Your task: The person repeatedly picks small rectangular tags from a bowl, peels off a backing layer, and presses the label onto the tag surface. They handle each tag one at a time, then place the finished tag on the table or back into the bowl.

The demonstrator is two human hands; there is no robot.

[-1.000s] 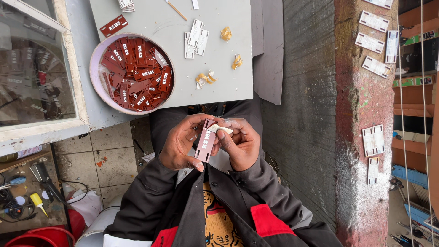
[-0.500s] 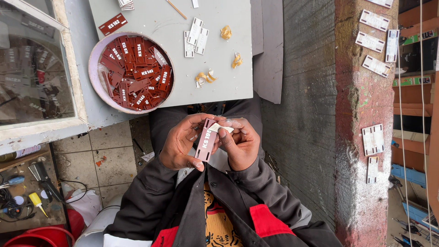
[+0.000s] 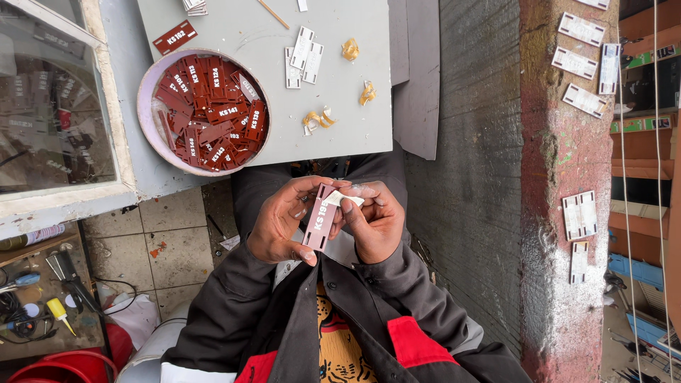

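Up and left of the hands, a round bowl point(image 3: 145, 124) of dark red tags sits on the grey worktop point(image 3: 340, 135). Below it, the left hand point(image 3: 284, 223) has its grip clenched on a red tag point(image 3: 319, 218); just right, the right hand point(image 3: 374, 221) pinches a pale film strip point(image 3: 345, 199) at the tag's top.

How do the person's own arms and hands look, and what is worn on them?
Both hands are bare: the left hand and the right hand have no gloves, and no rings or watch can be seen. Both arms are covered to the wrist by long dark grey jacket sleeves with plain cuffs. The jacket has red panels lower on the front, and a yellow patterned garment shows beneath it.
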